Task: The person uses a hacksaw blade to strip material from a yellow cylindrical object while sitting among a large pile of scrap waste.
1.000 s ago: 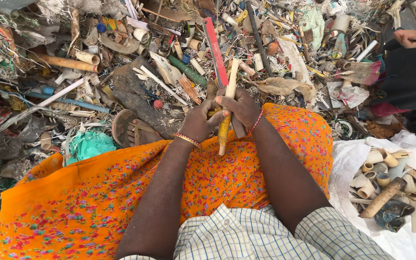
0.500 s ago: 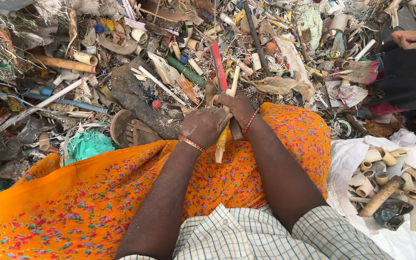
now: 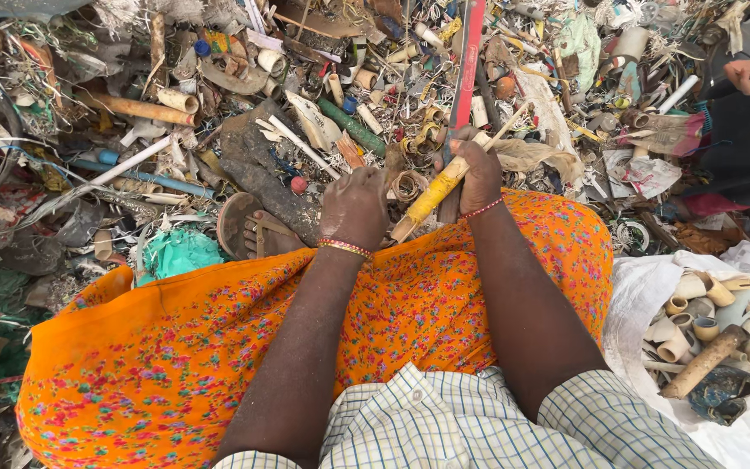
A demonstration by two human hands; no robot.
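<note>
Right hand (image 3: 477,174) is clamped round a yellow stick (image 3: 434,193), long axis running from lower left up to the right. Left hand (image 3: 353,207), fist closed, sits just left at the stick's lower end; what it grips is hidden. Orange cloth (image 3: 218,347) lies below, scrap pile (image 3: 218,104) crowds ahead.

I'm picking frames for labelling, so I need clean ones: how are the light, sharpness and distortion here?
Head view: even daylight, no glare; soft shadow under the forearms on the orange floral cloth. Right hand gripping the yellow stick and left hand are sharp, as is the scrap pile. Wide-angle stretch shows at the edges, near the white sack.
</note>
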